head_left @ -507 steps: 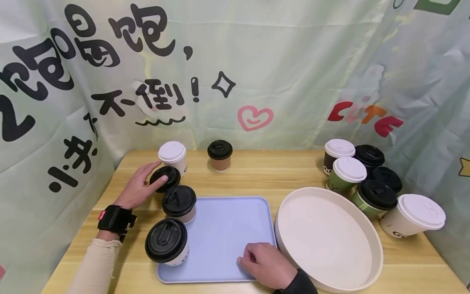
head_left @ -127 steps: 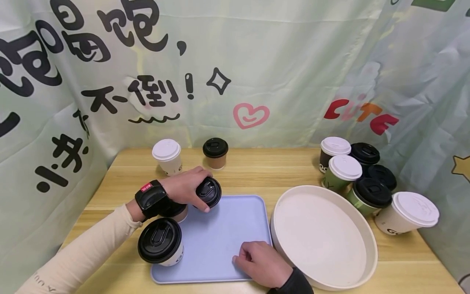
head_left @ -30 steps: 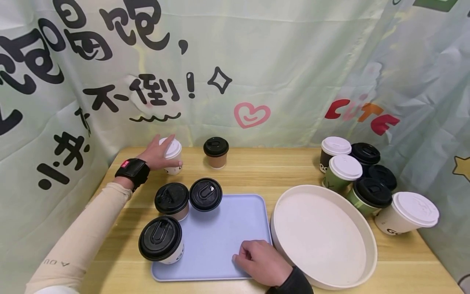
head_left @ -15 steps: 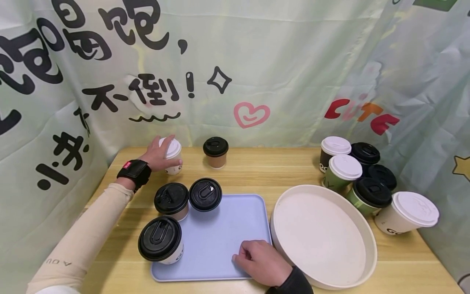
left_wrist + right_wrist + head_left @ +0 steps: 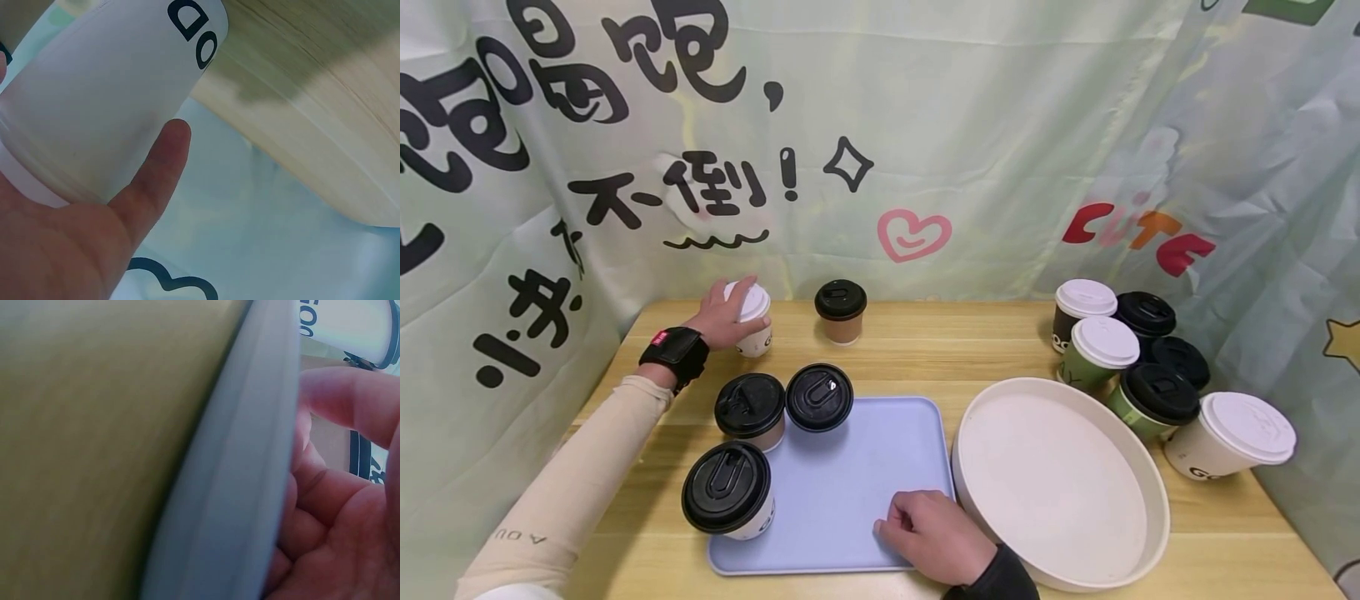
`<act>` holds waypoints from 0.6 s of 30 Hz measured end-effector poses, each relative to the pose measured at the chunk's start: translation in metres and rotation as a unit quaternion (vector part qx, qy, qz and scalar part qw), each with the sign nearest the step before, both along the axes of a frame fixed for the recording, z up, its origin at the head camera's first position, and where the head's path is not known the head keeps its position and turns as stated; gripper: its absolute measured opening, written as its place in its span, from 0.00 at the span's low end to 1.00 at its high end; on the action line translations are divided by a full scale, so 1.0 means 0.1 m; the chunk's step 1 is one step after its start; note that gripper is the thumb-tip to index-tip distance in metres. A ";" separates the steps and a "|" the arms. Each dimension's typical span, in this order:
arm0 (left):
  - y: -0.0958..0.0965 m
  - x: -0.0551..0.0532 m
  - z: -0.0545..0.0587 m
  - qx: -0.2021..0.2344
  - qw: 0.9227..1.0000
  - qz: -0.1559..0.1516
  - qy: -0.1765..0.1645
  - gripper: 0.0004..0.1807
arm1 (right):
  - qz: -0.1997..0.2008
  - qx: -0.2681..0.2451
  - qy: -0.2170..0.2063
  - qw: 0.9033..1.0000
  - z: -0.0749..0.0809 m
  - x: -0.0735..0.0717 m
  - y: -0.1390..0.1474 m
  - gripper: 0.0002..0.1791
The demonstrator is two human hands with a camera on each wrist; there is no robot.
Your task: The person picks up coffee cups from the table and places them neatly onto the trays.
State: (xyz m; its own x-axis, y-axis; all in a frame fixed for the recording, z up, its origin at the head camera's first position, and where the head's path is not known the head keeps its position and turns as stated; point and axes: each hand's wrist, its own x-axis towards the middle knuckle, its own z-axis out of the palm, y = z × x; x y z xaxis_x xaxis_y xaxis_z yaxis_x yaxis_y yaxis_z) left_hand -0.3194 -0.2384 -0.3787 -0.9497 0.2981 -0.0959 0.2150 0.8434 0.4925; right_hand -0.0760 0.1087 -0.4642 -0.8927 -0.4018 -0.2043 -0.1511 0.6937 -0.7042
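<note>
At the back left, a white paper coffee cup with a white lid stands upright on the table. My left hand grips it from the left side, thumb along the near side of its wall and fingers over by the lid. In the left wrist view the thumb lies along the cup's white wall. My right hand rests with loosely curled fingers on the front right of the blue tray, holding nothing. Three black-lidded cups stand at the tray's left: a large white one, a brown one and another at the back corner.
A brown cup with a black lid stands at the back, near the curtain. Right of the tray lies a round cream tray. Several lidded cups, among them a green one and a large white one, crowd the right side.
The rear black-lidded cup was carried from the table onto the tray's back left corner and let go. My left hand then moved to the white-lidded cup, its thumb closing in. The right hand stays put.
</note>
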 end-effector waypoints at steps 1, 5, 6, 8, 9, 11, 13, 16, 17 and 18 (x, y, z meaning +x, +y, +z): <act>0.00 0.00 0.00 0.002 1.000 0.000 -0.001 0.47 | 0.000 0.000 -0.001 1.000 0.00 0.00 0.00 0.18; -0.01 0.00 -0.01 0.007 1.000 0.002 -0.001 0.48 | 0.000 0.002 -0.004 1.000 0.00 -0.01 0.00 0.18; -0.01 0.00 -0.01 0.007 1.000 0.001 0.000 0.47 | 0.000 0.003 -0.004 1.000 0.00 -0.01 0.00 0.18; -0.01 0.00 -0.02 0.009 1.000 0.000 0.003 0.47 | 0.000 0.003 -0.004 1.000 0.00 -0.01 0.00 0.18; -0.01 0.00 -0.02 0.010 1.000 0.000 0.004 0.47 | 0.000 0.003 -0.004 1.000 0.00 -0.01 0.00 0.18; -0.01 0.00 -0.03 0.010 1.000 0.001 0.004 0.47 | 0.000 0.003 -0.004 1.000 0.00 -0.01 0.00 0.18; -0.01 -0.01 -0.03 0.010 1.000 0.002 0.005 0.48 | 0.000 0.002 -0.003 1.000 0.00 -0.01 0.00 0.18; -0.02 -0.02 -0.05 0.009 1.000 0.005 0.005 0.48 | 0.002 0.000 0.000 1.000 0.01 -0.01 0.00 0.18; -0.02 -0.03 -0.06 0.008 1.000 0.005 0.005 0.49 | 0.003 0.000 0.001 1.000 0.01 -0.01 0.00 0.19; -0.02 -0.03 -0.06 0.008 1.000 0.006 0.006 0.49 | 0.003 0.000 0.002 1.000 0.01 -0.01 0.00 0.19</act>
